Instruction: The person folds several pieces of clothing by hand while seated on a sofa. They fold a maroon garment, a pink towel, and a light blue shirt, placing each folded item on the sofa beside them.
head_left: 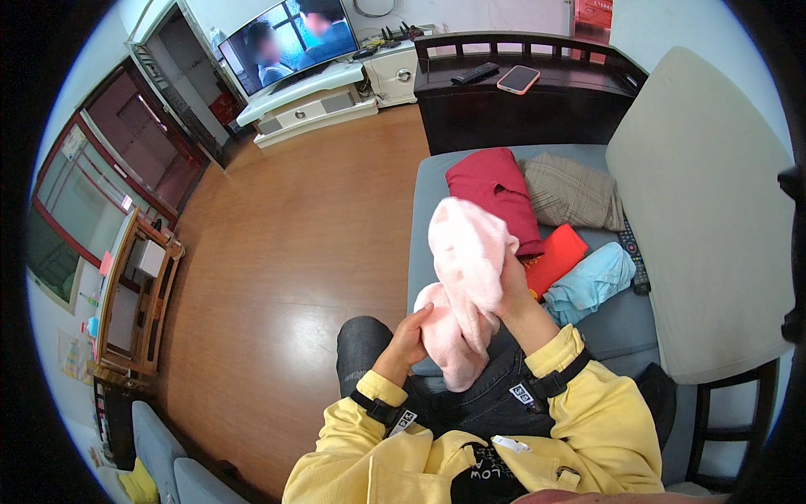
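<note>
One fluffy pink cloth (pixel 464 262), perhaps a towel, held two-handed
Long axis forward: left hand (pixel 406 341) pinches its nearer left edge, right hand (pixel 513 291) grips farther out.

Lit television (pixel 290 42) on a white stand (pixel 317 84), phone (pixel 518 80) and remote (pixel 475 74) on a dark ledge (pixel 579 88)
</note>
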